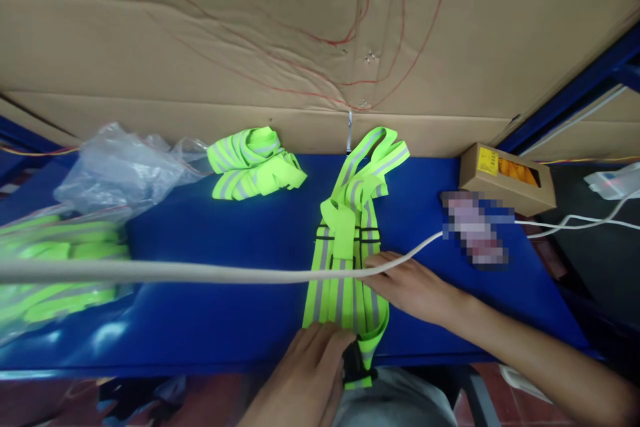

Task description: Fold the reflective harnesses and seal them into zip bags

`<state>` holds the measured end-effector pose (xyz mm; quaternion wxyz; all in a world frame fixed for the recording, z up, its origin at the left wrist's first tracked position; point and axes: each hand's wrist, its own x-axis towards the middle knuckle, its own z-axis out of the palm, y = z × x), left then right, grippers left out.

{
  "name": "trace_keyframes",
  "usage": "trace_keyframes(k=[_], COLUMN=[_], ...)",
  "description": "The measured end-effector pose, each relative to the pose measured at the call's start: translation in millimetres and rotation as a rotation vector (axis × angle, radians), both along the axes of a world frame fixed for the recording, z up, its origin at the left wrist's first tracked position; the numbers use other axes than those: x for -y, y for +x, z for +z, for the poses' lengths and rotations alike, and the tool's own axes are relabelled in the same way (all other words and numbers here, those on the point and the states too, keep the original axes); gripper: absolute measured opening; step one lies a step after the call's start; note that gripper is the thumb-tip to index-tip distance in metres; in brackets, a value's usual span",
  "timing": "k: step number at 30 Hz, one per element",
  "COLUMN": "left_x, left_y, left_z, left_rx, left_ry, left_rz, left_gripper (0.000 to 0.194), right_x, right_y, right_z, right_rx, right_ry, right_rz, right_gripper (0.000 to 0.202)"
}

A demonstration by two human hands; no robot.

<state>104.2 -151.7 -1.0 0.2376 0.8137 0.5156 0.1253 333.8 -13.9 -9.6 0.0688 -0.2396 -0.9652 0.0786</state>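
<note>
A reflective strap vest in neon yellow-green with grey stripes lies lengthwise on the blue table, its bands gathered side by side and its loops spread toward the back. At its near end, my left hand is closed over the straps, beside a black buckle at the table's front edge. My right hand grips the right side of the bundle, fingertips partly hidden by the straps. A white cable runs across the view in front of the vest and my right hand.
Another rolled reflective vest lies at the back, beside a crumpled clear plastic bag. Bagged vests are at left. A small cardboard box and a blurred-out object are at right. A cardboard panel stands behind the table.
</note>
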Motion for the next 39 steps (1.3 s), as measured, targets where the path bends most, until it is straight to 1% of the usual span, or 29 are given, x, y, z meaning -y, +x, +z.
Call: trace_keyframes(k=[2,4,6,8,10,12,15,17,18,19,22,24,25,27,30,33,36,38,39], left_x=[1,3,4,5,6,6,7,7,8,9,15,18,19,20,17,13,11,12,13], left_y=[3,5,7,10,12,12,8,4,2,2,3,5,6,8,10,12,13,14,15], left_z=[-4.7,-10.8,-17.8,-24.9,-30.9,-34.7,-36.4,-36.5,-36.6,-37.1,-40.2,-43.1,-44.4,-45.8,-44.5,-40.4,-37.9,-38.3,-38.9], left_rx=[-0.040,-0.084,-0.103,-0.099,-0.098,-0.105,-0.118,-0.103,-0.097,-0.096,-0.095,-0.079,-0.073,-0.083,-0.107,-0.130,-0.116,-0.077,-0.054], left_ry=[0.093,0.207,0.326,0.461,0.580,0.632,0.635,0.668,0.682,0.680,0.635,0.619,0.616,0.619,0.654,0.672,0.691,0.693,0.694], left_rz=[0.008,0.010,0.011,0.047,0.106,0.130,0.045,-0.010,-0.021,-0.018,0.044,0.068,0.065,0.019,-0.038,-0.070,-0.050,-0.033,-0.038], left_gripper=[0.047,0.047,0.045,0.039,0.035,0.039,0.046,0.057,0.059,0.057,0.044,0.042,0.042,0.040,0.040,0.038,0.037,0.039,0.041], right_x=[4,15,34,60,86,104,116,116,116,114,107,98,93,82,68,57,52,52,53], right_y=[1,5,9,13,15,14,13,14,15,17,24,26,25,19,9,7,12,15,16], right_z=[6.8,14.5,20.2,21.3,16.5,6.9,-8.7,-12.7,-11.3,-7.4,14.2,27.8,31.4,30.8,18.4,11.7,15.6,19.2,20.5], right_rx=[-0.002,0.005,0.011,-0.037,-0.167,-0.210,-0.190,-0.160,-0.150,-0.146,-0.165,-0.200,-0.212,-0.169,-0.042,0.029,0.024,0.002,-0.019], right_ry=[-0.064,-0.076,-0.007,0.104,0.194,0.248,0.199,0.153,0.144,0.137,0.094,0.045,0.028,0.020,0.024,-0.081,-0.207,-0.243,-0.233], right_rz=[-0.024,-0.055,-0.092,-0.110,-0.092,-0.083,-0.132,-0.160,-0.167,-0.174,-0.155,-0.123,-0.125,-0.163,-0.215,-0.174,-0.133,-0.140,-0.153], right_gripper=[0.028,0.040,0.047,0.043,0.034,0.035,0.040,0.042,0.044,0.046,0.046,0.038,0.036,0.036,0.042,0.055,0.063,0.062,0.058])
